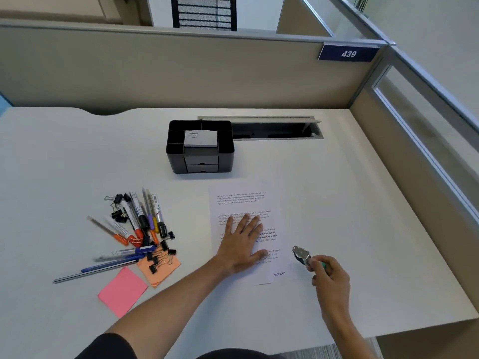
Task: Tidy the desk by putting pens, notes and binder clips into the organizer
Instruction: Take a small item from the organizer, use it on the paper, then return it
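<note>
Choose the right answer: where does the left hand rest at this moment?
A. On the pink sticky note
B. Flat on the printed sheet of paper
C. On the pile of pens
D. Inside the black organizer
B: the left hand lies flat, fingers spread, on the printed sheet, away from the pens and the organizer.

Printed sheet (246,203): body text too small to be read, middle lines hidden under left hand (243,239). Metal tool (302,255): handle enclosed by right hand (329,278). Both arms cut off at bottom edge.
</note>
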